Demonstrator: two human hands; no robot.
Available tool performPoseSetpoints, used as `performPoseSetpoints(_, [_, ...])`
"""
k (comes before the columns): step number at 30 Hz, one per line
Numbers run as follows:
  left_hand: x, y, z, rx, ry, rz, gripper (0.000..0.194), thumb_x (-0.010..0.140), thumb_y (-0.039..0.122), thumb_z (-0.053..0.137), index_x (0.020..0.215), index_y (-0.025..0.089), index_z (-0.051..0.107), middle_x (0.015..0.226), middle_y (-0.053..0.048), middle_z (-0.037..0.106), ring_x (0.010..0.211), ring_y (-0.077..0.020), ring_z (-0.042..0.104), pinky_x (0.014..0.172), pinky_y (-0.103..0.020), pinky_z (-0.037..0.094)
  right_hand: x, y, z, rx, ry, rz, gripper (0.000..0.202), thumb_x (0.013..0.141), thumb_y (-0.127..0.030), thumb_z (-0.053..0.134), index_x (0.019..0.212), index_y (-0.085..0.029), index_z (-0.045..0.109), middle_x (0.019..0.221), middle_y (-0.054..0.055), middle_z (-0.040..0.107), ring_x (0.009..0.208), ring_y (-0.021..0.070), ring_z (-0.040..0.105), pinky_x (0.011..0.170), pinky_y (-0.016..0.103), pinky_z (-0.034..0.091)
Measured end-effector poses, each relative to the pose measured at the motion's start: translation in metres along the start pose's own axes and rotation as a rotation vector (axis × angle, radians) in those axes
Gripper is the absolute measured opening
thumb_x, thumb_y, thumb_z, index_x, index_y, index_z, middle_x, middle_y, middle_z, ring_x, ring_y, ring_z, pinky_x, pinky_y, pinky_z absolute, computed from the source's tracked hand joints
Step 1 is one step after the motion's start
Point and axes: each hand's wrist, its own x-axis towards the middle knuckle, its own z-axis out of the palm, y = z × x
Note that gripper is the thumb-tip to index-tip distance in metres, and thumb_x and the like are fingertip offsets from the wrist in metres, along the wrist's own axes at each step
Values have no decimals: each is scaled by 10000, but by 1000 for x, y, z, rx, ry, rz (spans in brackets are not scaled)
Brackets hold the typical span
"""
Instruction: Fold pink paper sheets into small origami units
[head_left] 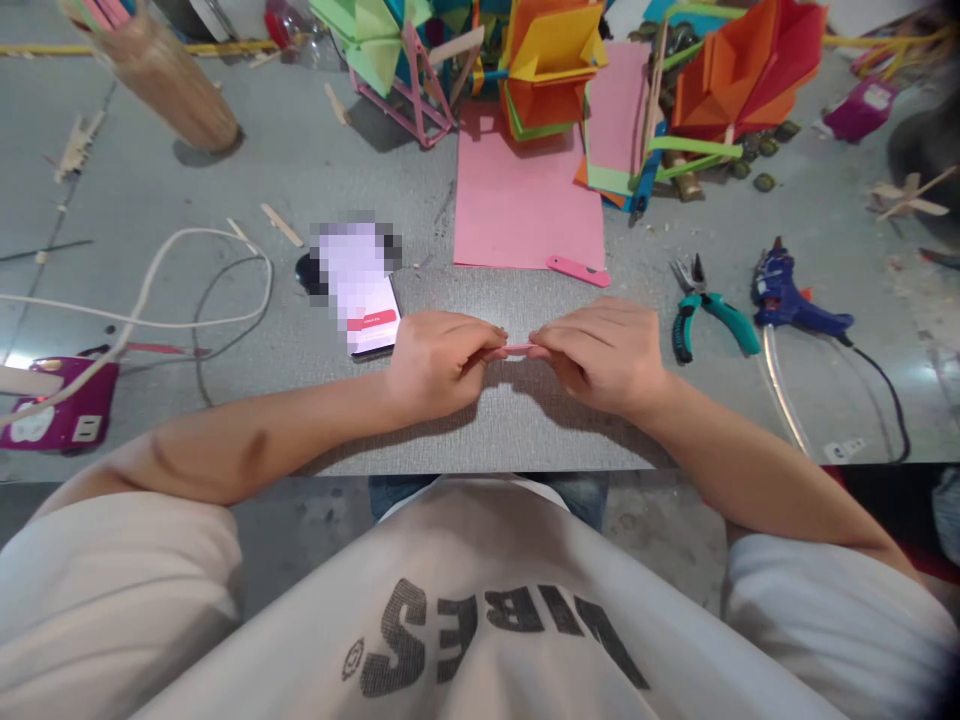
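Between my hands a narrow pink strip, which looks like paper, is stretched level over the front of the grey table. My left hand pinches its left end, beside a phone whose screen is lit. At the strip's right end, my right hand pinches with thumb and fingers. The fingers cover both ends, so the full length of the strip is hidden. Just beyond my hands lie a sheet of pink paper and a pink cutter knife.
Teal-handled pliers and a blue glue gun with its cord lie at the right. Folded paper models stand along the back. A white cable loops at the left, near a purple power socket. A brown cup stands back left.
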Motion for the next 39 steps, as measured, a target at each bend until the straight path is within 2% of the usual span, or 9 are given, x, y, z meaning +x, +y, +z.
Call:
performPoseSetpoints(5, [0, 1, 0, 32, 4, 47, 158, 1017, 224, 699, 1022, 229, 856, 993, -72, 915, 889, -256, 887, 763, -361, 639, 0, 1, -3, -82, -26, -33, 317, 1149, -422, 611, 938, -282, 803, 840, 44, 861, 787, 237, 772, 713, 425, 501])
performPoseSetpoints(10, [3, 7, -1, -13, -18, -32, 231, 1082, 363, 710, 1002, 221, 875, 924, -75, 894, 787, -218, 832, 709, -335, 567, 6, 3, -6, 17, 34, 1, 277, 1122, -387, 653, 916, -280, 804, 810, 39, 849, 730, 232, 754, 687, 416, 498])
performPoseSetpoints(14, [6, 8, -3, -149, 32, -212, 324, 1049, 408, 747, 840, 187, 860, 676, -36, 759, 594, -150, 636, 584, -295, 420, 13, 2, -8, 362, 96, 210, 218, 1081, -342, 740, 902, -251, 824, 819, 24, 843, 696, 183, 736, 658, 341, 548])
performPoseSetpoints(19, [6, 9, 2, -324, 69, -400, 355, 992, 410, 783, 734, 169, 810, 570, 15, 608, 543, -112, 485, 541, -276, 335, 15, 4, 1, 576, 107, 446, 176, 882, -405, 900, 903, -240, 843, 840, 28, 822, 743, 195, 716, 718, 355, 605])
performPoseSetpoints(25, [14, 14, -3, -335, 31, -441, 265, 929, 408, 819, 1023, 162, 850, 920, -82, 845, 796, -185, 731, 718, -298, 552, 14, 5, 8, 568, 94, 493, 203, 879, -410, 867, 845, -212, 836, 780, 30, 783, 699, 172, 650, 686, 336, 553])
performPoseSetpoints(28, [25, 18, -17, -448, -57, -451, 284, 960, 443, 787, 1013, 165, 812, 944, -83, 827, 799, -172, 724, 714, -284, 553, 13, 1, 6, 547, 97, 402, 209, 937, -413, 847, 887, -210, 840, 805, 35, 801, 702, 169, 655, 683, 329, 532])
performPoseSetpoints(33, [36, 18, -32, -629, -416, -556, 339, 993, 506, 766, 961, 169, 751, 787, -16, 728, 667, -123, 611, 615, -246, 447, 11, -3, 2, 529, 58, 167, 219, 1027, -411, 810, 936, -213, 831, 821, 36, 794, 709, 160, 663, 677, 310, 516])
performPoseSetpoints(36, [29, 18, -30, -872, -559, -658, 398, 997, 557, 772, 1136, 187, 718, 952, -71, 820, 776, -177, 739, 683, -281, 533, 10, -2, 1, 540, -5, 109, 215, 1061, -414, 780, 979, -221, 826, 869, 38, 806, 750, 168, 702, 707, 310, 548])
performPoseSetpoints(39, [19, 16, -24, -1060, -572, -768, 432, 975, 565, 781, 1181, 195, 695, 1063, -109, 839, 907, -238, 811, 772, -336, 599, 6, 1, 3, 517, -47, 125, 204, 1049, -433, 794, 1052, -232, 829, 928, 46, 829, 802, 188, 748, 750, 324, 593])
